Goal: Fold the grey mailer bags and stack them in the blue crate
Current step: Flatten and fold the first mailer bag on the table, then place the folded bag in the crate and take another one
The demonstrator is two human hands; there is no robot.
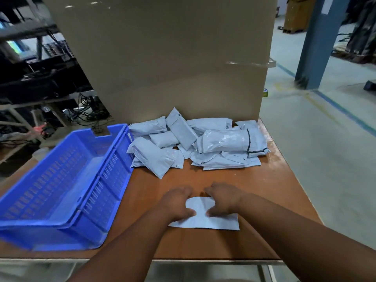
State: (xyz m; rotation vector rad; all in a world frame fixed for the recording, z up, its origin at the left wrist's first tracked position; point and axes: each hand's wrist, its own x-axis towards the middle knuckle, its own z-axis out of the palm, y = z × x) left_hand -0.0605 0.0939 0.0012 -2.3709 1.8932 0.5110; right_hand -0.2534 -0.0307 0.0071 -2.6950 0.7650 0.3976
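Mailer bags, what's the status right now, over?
Left hand and right hand both pressing one grey mailer bag flat on table. Blue crate holds none yet. Pile of bags waiting. Nothing in the way.

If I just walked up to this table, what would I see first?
Probably the big blue crate on the left side of the table, open on top. Next, the heap of grey mailer bags at the back, against a tall cardboard box. Up close, the left hand and right hand rest on one flat bag.
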